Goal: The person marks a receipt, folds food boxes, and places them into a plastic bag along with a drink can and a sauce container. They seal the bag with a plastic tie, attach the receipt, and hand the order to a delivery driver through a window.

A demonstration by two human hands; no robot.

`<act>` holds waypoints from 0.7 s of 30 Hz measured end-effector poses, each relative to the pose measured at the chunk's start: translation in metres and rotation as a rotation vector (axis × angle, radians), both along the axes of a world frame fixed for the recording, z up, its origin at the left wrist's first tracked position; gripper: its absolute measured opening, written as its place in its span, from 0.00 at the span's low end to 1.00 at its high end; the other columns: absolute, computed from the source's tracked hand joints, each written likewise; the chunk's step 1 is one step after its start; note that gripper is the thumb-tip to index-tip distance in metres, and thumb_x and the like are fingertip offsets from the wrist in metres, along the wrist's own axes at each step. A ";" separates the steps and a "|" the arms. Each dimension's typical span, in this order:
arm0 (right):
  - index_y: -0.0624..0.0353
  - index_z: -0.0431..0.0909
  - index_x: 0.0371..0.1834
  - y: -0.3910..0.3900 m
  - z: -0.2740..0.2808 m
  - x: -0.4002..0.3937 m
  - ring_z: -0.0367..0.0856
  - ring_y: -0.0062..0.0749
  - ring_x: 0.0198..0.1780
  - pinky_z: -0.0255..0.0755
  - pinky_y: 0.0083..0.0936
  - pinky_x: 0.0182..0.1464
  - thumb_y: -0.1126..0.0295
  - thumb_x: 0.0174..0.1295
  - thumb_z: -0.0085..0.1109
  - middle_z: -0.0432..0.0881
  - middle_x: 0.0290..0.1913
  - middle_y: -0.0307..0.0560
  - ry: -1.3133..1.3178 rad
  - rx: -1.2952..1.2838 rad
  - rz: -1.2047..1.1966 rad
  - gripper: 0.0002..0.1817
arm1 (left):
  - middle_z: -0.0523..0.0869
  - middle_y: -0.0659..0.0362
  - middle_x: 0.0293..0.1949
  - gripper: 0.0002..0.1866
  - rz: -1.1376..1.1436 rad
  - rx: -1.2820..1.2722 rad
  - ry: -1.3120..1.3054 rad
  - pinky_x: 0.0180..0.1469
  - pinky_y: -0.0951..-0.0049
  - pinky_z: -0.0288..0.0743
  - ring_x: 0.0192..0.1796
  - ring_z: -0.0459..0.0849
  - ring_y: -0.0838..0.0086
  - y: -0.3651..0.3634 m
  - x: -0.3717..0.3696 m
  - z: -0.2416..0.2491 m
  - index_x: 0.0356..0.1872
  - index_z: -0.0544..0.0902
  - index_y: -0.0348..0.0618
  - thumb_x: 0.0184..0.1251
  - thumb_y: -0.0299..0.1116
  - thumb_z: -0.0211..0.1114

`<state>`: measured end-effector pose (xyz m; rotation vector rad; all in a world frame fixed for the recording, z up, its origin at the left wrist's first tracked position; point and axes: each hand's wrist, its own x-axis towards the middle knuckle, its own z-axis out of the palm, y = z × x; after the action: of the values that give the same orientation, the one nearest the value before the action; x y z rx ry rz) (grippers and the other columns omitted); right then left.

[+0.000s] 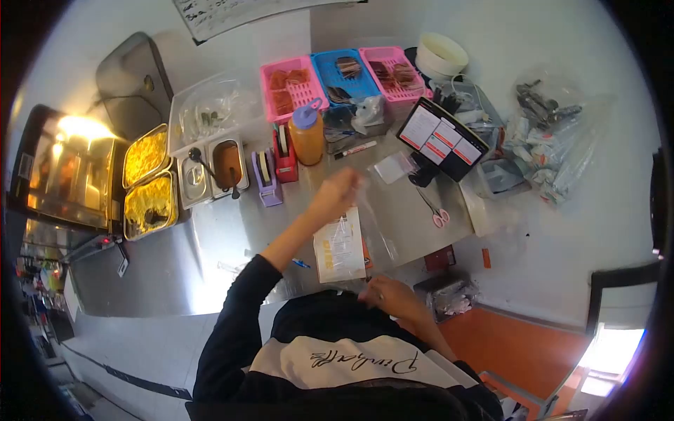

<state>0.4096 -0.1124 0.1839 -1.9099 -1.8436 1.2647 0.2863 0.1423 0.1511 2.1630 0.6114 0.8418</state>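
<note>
A clear plastic bag (379, 235) stretches between my two hands over the steel counter. Its upper end meets my left hand (337, 193), whose fingers are closed together. At the counter's front edge, close to my body, my right hand (392, 296) is closed at the bag's lower end. Under and beside the bag lies a printed white paper (338, 245) with yellow markings, on something brown. A blue pen (300, 264) rests to the left of the paper.
Purple (267, 184) and red tape dispensers (284, 158) and an orange-filled squeeze bottle (307, 137) stand behind my left hand. Pink scissors (439, 216) and a tablet (442, 139) are on the right. Food trays (149, 235) sit left; coloured baskets (344, 77) line the back.
</note>
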 end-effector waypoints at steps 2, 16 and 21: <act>0.62 0.76 0.32 0.010 0.058 0.004 0.79 0.52 0.42 0.71 0.42 0.44 0.53 0.60 0.57 0.80 0.36 0.56 -0.039 0.135 0.363 0.19 | 0.78 0.49 0.34 0.15 0.026 -0.424 -0.339 0.43 0.64 0.76 0.42 0.81 0.52 0.009 -0.006 0.031 0.47 0.67 0.40 0.58 0.17 0.51; 0.60 0.78 0.25 0.111 0.176 0.064 0.74 0.39 0.36 0.64 0.36 0.46 0.57 0.58 0.61 0.75 0.26 0.44 -0.045 0.507 0.526 0.16 | 0.84 0.49 0.34 0.33 -0.275 -0.907 -0.094 0.31 0.73 0.75 0.30 0.84 0.70 -0.022 -0.096 0.180 0.68 0.55 0.44 0.60 0.21 0.53; 0.59 0.81 0.29 0.145 0.161 0.035 0.71 0.40 0.45 0.64 0.34 0.52 0.57 0.56 0.64 0.74 0.38 0.44 0.046 0.860 0.418 0.14 | 0.82 0.46 0.42 0.36 -0.129 -0.513 -0.083 0.40 0.68 0.79 0.43 0.84 0.66 -0.083 -0.046 0.156 0.68 0.52 0.42 0.60 0.20 0.60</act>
<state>0.4443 0.0324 0.3452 -1.0621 -2.2969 0.4176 0.2403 0.0591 0.3071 1.6737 0.5666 0.6191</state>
